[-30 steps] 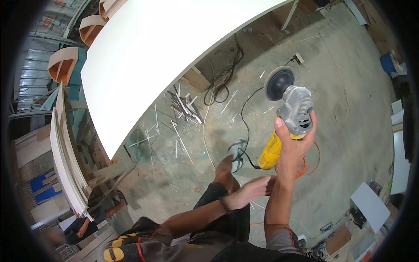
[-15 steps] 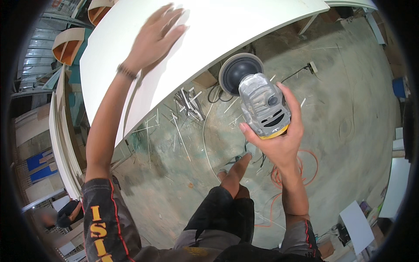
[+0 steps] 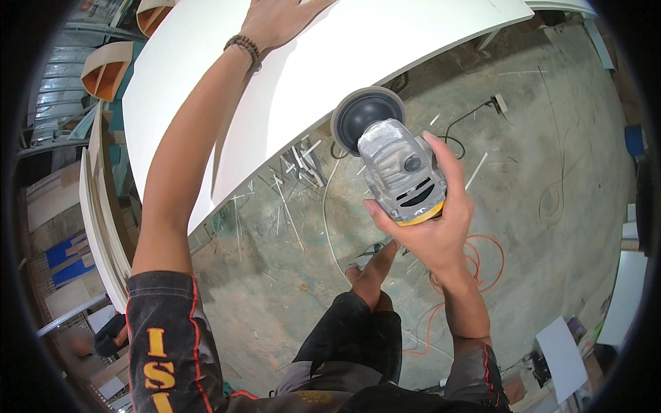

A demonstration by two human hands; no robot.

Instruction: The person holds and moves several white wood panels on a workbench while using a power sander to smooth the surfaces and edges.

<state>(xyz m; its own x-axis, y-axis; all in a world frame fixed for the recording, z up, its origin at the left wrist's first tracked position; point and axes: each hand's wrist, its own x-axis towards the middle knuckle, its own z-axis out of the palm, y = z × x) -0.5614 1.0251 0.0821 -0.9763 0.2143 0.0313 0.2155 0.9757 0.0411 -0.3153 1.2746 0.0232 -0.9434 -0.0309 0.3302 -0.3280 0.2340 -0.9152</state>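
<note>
My right hand (image 3: pixel 441 220) is wrapped around the body of a dusty grey electric sander (image 3: pixel 399 165) with a yellow underside. Its round black pad (image 3: pixel 365 120) with a pale rim is tilted up by the front edge of a large white panel (image 3: pixel 330 48); whether pad and edge touch I cannot tell. My left hand (image 3: pixel 279 20) rests on the panel's top, with a beaded bracelet at the wrist. It is open, the thumb side stretched out, while the other fingertips are cut off by the picture's upper edge.
On the floor under the panel lie several thin white offcuts (image 3: pixel 303 165) and cables. An orange hose (image 3: pixel 492 251) is coiled right of my legs. A power strip (image 3: pixel 500 103) lies farther off. Curved panels (image 3: pixel 96 199) stand at the left, and another person (image 3: pixel 110 337) is at lower left.
My left hand has slid forward and right over the white panel, partly out of the picture. My right hand has shifted the sander slightly left, closer to the panel's edge.
</note>
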